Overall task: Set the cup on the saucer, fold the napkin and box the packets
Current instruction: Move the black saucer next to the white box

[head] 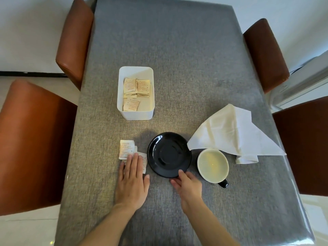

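Now my left hand [132, 181] lies spread, pinning loose packets [126, 150]; my right hand [188, 183], fingers relaxed, steadies the saucer [168, 153] for the cup [213, 165].

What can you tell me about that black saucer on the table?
The saucer is round, glossy and black, like glazed ceramic, with a shallow central well. It lies flat and empty on the grey tablecloth. The right hand touches its near rim. The napkin corner reaches its far right edge; the cup stands just to its right.
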